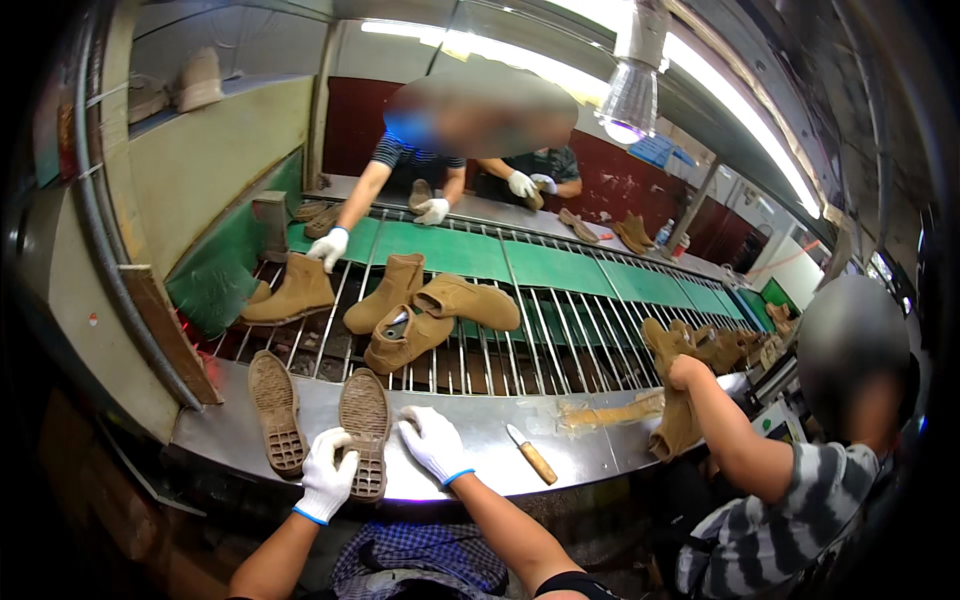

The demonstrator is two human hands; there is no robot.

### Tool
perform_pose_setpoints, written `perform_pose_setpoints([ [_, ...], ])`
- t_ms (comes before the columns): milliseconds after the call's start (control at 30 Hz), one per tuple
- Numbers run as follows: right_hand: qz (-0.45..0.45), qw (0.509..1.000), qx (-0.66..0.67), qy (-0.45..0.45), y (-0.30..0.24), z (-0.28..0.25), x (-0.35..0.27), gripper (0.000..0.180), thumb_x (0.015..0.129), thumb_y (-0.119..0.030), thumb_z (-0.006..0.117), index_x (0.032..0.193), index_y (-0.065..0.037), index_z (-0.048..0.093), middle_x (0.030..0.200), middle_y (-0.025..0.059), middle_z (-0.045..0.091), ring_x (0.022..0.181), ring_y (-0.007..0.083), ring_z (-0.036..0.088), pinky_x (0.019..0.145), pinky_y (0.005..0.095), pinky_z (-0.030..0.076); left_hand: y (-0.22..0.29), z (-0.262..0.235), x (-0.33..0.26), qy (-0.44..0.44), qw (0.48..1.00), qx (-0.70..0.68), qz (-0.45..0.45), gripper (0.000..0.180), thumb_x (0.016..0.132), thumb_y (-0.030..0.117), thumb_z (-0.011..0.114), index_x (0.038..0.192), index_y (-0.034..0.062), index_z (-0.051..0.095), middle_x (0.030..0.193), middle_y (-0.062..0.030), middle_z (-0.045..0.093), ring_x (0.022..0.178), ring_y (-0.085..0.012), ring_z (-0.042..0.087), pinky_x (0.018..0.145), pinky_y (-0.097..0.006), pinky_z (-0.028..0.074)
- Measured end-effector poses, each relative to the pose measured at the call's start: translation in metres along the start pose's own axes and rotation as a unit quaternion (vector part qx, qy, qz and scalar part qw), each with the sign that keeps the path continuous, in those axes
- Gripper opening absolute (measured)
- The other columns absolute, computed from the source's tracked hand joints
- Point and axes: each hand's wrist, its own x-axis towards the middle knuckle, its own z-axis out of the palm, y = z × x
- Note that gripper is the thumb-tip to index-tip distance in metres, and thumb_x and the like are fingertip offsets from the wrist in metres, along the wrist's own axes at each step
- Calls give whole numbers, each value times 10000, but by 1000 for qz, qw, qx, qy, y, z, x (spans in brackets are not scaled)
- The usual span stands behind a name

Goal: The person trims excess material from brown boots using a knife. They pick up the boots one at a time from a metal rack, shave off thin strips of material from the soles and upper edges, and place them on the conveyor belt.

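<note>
Two brown shoe soles lie on the metal ledge in front of me, each with a grid of square hollows at the near end. My left hand [330, 474], in a white glove, grips the near left edge of the right-hand shoe sole [364, 412]. The other sole [273, 405] rests to the left of it, apart from my hand. My right hand [432, 440], also gloved, holds nothing; it is on the ledge just right of the gripped sole, its fingers loosely extended. Farther right lies a knife [533, 456] with a wooden handle.
Beyond the ledge [490, 402] runs a roller conveyor with green sheets [560, 262]. Several tan boots [398, 290] sit on it. Across it, a gloved hand [329, 248] of a co-worker touches a tan boot [294, 292]. At right, another person's arm [735, 425] holds a boot. A lamp [630, 100] hangs above.
</note>
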Motion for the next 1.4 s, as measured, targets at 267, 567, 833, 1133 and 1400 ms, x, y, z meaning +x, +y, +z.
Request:
perform_pose_setpoints([
  [267, 13, 1000, 5, 0, -4, -1, 3, 287, 1049, -322, 651, 1208, -103, 748, 1150, 184, 769, 1106, 417, 729, 983, 508, 577, -14, 6, 5, -6, 1000, 10, -9, 285, 906, 58, 758, 1176, -22, 723, 1294, -216, 724, 1217, -382, 709, 1094, -456, 565],
  [567, 2, 999, 32, 12, 9, 1, 1, 312, 1062, -321, 641, 1222, -74, 744, 1159, 200, 762, 1128, 413, 721, 1004, 498, 569, -16, 8, 4, -22, 1000, 9, -1, 306, 932, 49, 720, 1230, -19, 701, 1329, -223, 707, 1232, -389, 693, 1113, -464, 548],
  [833, 13, 999, 43, 17, -10, -7, 0, 303, 1036, -302, 667, 1193, -63, 766, 1205, 198, 773, 1160, 399, 727, 1037, 476, 572, -7, 1, 7, -13, 999, 41, 23, 289, 940, 103, 755, 1206, -9, 734, 1291, -232, 737, 1215, -396, 716, 1101, -460, 558],
  [1133, 112, 978, 163, -69, 29, -29, 54, 314, 1050, -229, 710, 1288, -28, 753, 1285, 134, 768, 1190, 233, 731, 1063, 358, 562, 1, -6, 9, -7, 999, 30, 16, 238, 919, 52, 757, 1147, -14, 740, 1235, -214, 760, 1170, -391, 741, 1031, -446, 597],
  [1400, 42, 999, -3, 7, 75, -79, 265, 596, 1044, -333, 721, 1506, 26, 606, 1469, 227, 695, 1369, 324, 672, 1180, 414, 506, 2, -2, 15, 40, 998, 41, 31, 157, 893, 16, 747, 1049, 3, 758, 1130, -206, 792, 1048, -394, 777, 926, -449, 634],
])
